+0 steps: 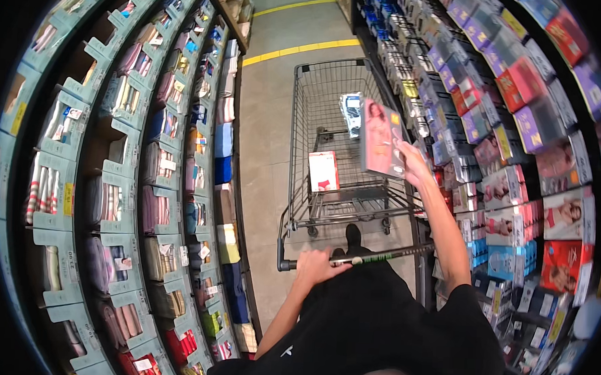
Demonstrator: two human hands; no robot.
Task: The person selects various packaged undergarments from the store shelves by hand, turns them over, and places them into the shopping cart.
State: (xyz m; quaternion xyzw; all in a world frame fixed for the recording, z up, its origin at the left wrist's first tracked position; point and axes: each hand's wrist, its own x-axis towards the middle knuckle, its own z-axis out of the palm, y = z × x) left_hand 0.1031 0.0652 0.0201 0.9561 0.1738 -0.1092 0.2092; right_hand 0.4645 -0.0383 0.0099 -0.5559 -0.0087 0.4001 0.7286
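A wire shopping cart stands in front of me in a store aisle. My left hand is closed around the left part of its handlebar. Up over the cart's right side, my right hand grips the edge of a flat boxed garment with a person pictured on its front. Inside the basket lie a white-and-red underwear box and, farther forward, a clear plastic-wrapped packet, partly hidden by the held box.
At the left, shelves hold folded towels in pale cardboard display boxes. Racks of packaged underwear rise close along the right. Grey floor runs ahead, crossed by yellow lines.
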